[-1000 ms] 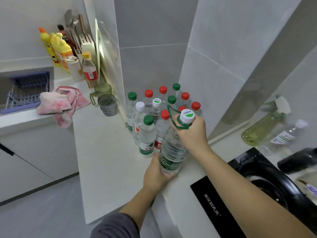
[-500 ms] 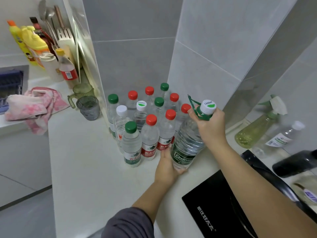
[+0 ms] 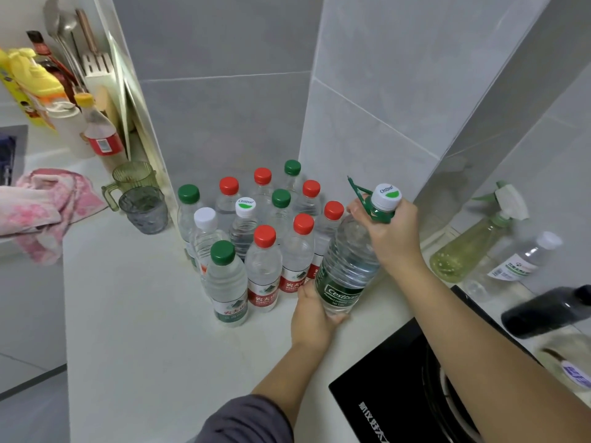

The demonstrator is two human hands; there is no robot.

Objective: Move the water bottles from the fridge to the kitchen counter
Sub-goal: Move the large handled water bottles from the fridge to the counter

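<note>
1. Your right hand [image 3: 393, 238] is wrapped around the neck of the large Cestbon water bottle [image 3: 348, 260], just below its white cap [image 3: 386, 196]. The green carry loop [image 3: 359, 193] sticks up to the left of your knuckles.
2. Your left hand [image 3: 311, 318] cups the bottle's lower end, with the fingers curled round the base beside the green label.
3. The bottle leans, cap toward the right wall and base low over the kitchen counter [image 3: 144, 314]. Your left hand hides the bottom, so you cannot tell whether it touches the surface.
4. Just left of it, the small water bottles [image 3: 263, 273] stand upright in the tiled corner, packed close together, with red, green and white caps.
5. A green-capped bottle [image 3: 225, 279] stands at the near left edge of that group.
6. The black induction cooktop [image 3: 383, 394] lies under your right forearm, near the big bottle's base.
7. A spray bottle [image 3: 470, 247] of yellowish liquid stands on the right, well apart from the group.
8. To the left, a grey cup [image 3: 144, 211] stands just in front of a green cup [image 3: 132, 177]. A pink cloth [image 3: 41, 206] lies further left.
</note>
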